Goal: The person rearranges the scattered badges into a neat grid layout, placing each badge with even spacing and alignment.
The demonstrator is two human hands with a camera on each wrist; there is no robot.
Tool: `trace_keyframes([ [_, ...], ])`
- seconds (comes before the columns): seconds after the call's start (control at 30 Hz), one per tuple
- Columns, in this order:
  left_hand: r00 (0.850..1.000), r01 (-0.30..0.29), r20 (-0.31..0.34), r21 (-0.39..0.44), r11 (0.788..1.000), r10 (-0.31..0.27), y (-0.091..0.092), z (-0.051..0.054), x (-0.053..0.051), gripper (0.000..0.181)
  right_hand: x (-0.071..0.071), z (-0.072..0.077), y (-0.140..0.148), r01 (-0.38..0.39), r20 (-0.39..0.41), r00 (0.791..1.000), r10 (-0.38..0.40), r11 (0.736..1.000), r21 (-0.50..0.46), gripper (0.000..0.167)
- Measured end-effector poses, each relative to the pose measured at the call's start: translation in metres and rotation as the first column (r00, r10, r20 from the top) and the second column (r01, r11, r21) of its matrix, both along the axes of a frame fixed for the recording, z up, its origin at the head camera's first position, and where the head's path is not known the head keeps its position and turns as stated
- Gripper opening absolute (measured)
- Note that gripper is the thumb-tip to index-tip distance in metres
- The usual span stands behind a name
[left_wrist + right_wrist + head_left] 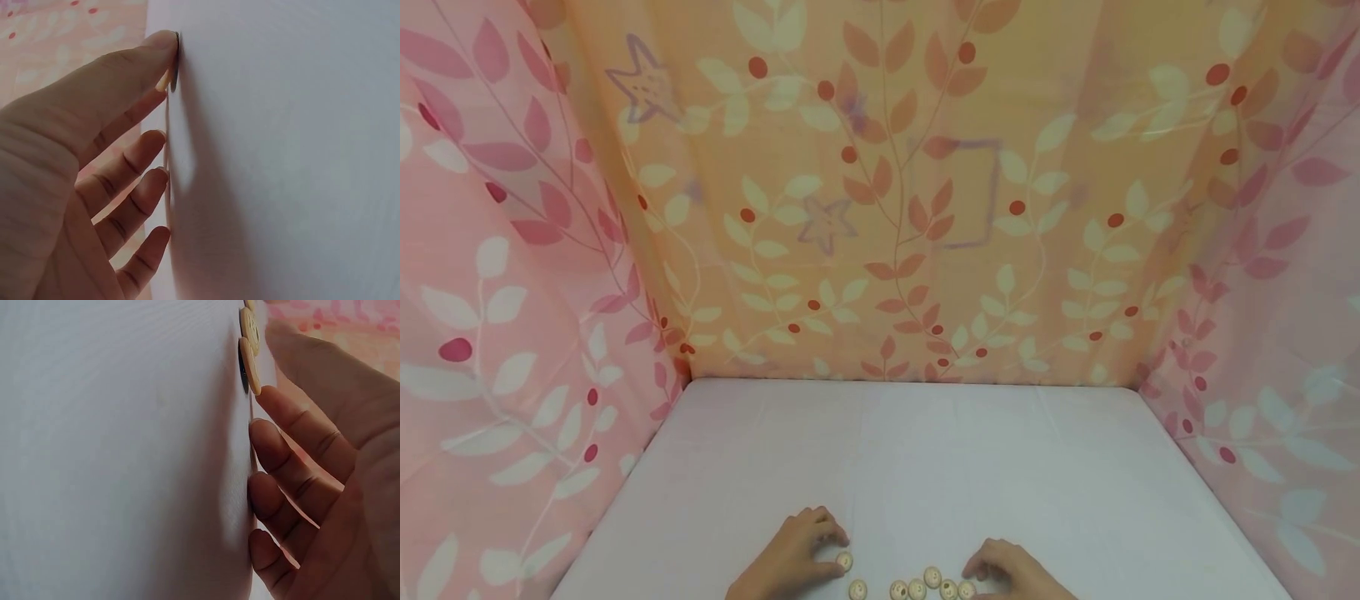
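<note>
Head view: showing seven small round discs lying on the white tabletop, counting the leftmost between thumb and forefinger of the left hand and the rightmost against the right hand. Probably handling as light, stiff, slightly slippery, hardly fragile; best taking by the rim.

Left wrist view: pinching one disc lightly, with the other fingers curving loosely.

Right wrist view: showing three discs, touching the nearest with a bent forefinger, with the thumb seemingly apart; apparently gripping nothing.
</note>
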State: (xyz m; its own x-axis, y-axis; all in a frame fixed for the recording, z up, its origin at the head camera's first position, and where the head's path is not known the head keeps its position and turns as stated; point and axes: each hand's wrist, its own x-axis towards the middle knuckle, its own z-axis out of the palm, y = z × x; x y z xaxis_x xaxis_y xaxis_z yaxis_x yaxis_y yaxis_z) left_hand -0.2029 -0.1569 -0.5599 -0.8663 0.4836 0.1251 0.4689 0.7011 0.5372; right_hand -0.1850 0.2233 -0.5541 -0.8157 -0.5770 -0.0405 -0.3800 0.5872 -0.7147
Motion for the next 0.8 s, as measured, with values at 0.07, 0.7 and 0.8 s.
trace_keyframes([
  [0.07, 1.000, 0.006, -0.017, 0.010, 1.000, -0.005, 0.0000, -0.0011, 0.0007, 0.024, -0.0009, -0.0013, 0.0000, -0.020, -0.045, 0.999, 0.020, 1.000, 0.003, 0.029],
  [0.7, 1.000, 0.013, 0.002, 0.042, 0.999, -0.013, 0.0002, 0.0027, 0.0024, 0.020, -0.0039, -0.0080, 0.0009, -0.075, -0.162, 0.984, 0.076, 0.997, 0.011, 0.022],
  [0.8, 1.000, 0.011, 0.007, 0.044, 0.999, -0.012, 0.0004, 0.0025, 0.0025, 0.019, -0.0032, -0.0060, 0.0010, -0.073, -0.151, 0.986, 0.076, 0.997, 0.025, 0.022],
])
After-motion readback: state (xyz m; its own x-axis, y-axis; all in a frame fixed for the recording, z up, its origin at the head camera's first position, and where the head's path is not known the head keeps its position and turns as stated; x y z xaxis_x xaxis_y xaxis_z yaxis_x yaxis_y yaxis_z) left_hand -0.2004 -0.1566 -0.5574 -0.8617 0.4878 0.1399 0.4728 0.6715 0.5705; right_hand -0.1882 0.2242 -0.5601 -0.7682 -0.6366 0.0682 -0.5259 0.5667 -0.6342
